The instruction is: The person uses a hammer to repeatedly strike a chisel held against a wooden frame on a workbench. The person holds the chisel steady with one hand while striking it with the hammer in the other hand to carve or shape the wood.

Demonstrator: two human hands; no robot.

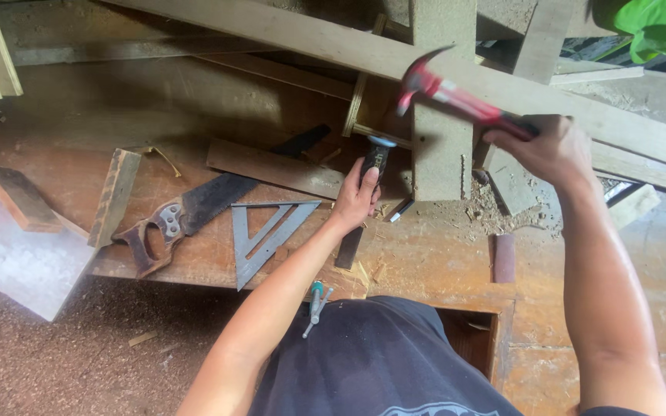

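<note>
My right hand (553,146) is wrapped tight round the grip of the red hammer (456,96), its steel head raised up and to the left of that hand; my left hand (358,196) is closed round the black chisel (375,158), which stands upright just above it against the wood block (441,115) on the bench (425,254). I judge the hammer head-heavy, best held low on the handle, and the chisel stiff, best gripped mid-handle. A saw (186,212) and a metal square (267,235) lie left of my left hand.

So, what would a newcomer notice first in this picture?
First, the red hammer raised in the right hand at upper right, above the chisel that the left hand holds upright at centre. Then the handsaw and the metal triangle square lying on the workbench at left.
</note>
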